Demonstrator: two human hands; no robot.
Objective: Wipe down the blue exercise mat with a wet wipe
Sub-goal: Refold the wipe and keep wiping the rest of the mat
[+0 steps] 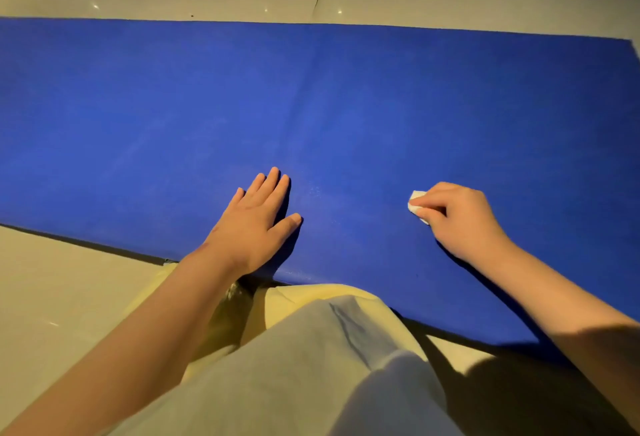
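Leaning over the near edge of the blue exercise mat (311, 106), we had both hands down on it. Our left hand (254, 220) lay flat, palm down, with the fingers straight and close together, pointing away from us, and the thumb spread out to the right. It held nothing and simply pressed on the mat just inside the near edge. Our right hand (457, 217) sat further right, well apart from the left, knuckles up. Its fingers were curled round a small white wet wipe (414, 200), pressing it against the mat's surface.

Only a corner of the wipe poked out on the thumb side. The rest was hidden under the fingers, so we could not tell how it was folded. The mat lay spread flat on a pale tiled floor (69, 297), running across the whole view. Its left end was cut off by the frame, and its right end showed only at the far corner. Our pale clothing (311, 366) covered part of the near edge between the two forearms. A dark shadow fell over the lower right corner, making the floor there hard to make out.
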